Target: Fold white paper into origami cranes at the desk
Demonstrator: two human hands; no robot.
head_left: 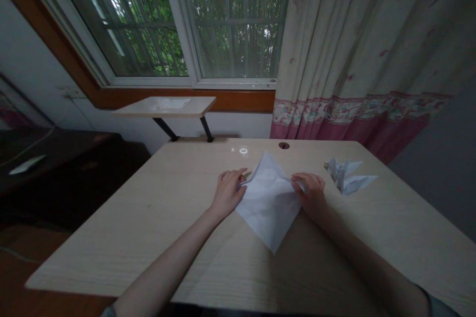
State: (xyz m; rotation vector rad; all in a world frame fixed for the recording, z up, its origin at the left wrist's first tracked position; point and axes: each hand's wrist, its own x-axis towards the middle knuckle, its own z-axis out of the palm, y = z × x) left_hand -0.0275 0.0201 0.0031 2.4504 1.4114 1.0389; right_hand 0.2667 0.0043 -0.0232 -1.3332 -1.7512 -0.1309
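A sheet of white paper [269,203], creased and partly folded, lies diamond-wise on the desk with one corner toward me and one pointing away. My left hand [229,190] pinches its left corner between thumb and fingers. At the opposite side, my right hand [311,192] is closed on the right corner. Between the hands the far part of the paper rises slightly along a crease. To the right of my right hand sits a folded paper crane [347,176], apart from it.
The light wooden desk [148,223] has a round cable hole [283,145] near its back edge. A small raised shelf [137,107] at the back left carries some white paper [171,103]. Behind are a window and a curtain [334,59]; a dark table [55,158] stands left.
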